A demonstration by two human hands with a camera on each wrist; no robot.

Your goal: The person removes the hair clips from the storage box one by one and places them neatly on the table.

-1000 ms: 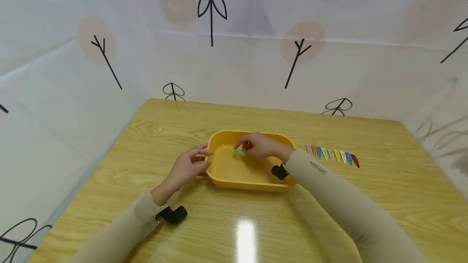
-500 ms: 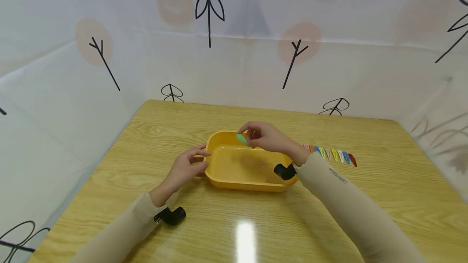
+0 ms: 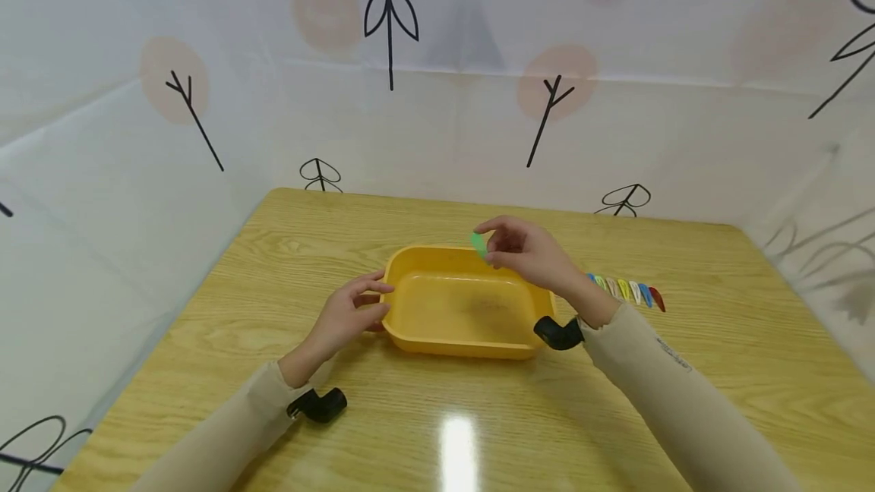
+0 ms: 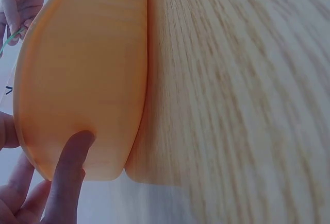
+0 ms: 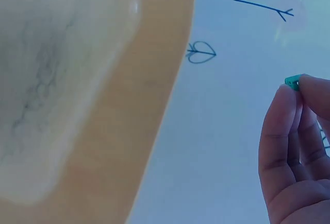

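Observation:
My left hand grips the left end of a yellow plastic tub. In the left wrist view the thumb lies against the tub's outer wall, while other fingers reach around the rim. Above the tub's far right side, my right hand pinches a green hair clip between thumb and fingertips. Only a small end of the clip shows in the right wrist view. No object shows on the tub's visible floor; the right hand's shadow falls there.
To the right of the tub, a row of several coloured hair clips lies on the wood-grain table; my right wrist hides part of the row. A white patterned cloth hangs behind the table's far edge.
My right hand has lifted the green hair clip up from inside the tub, then moved right with it. The left hand stays at the tub's left end.

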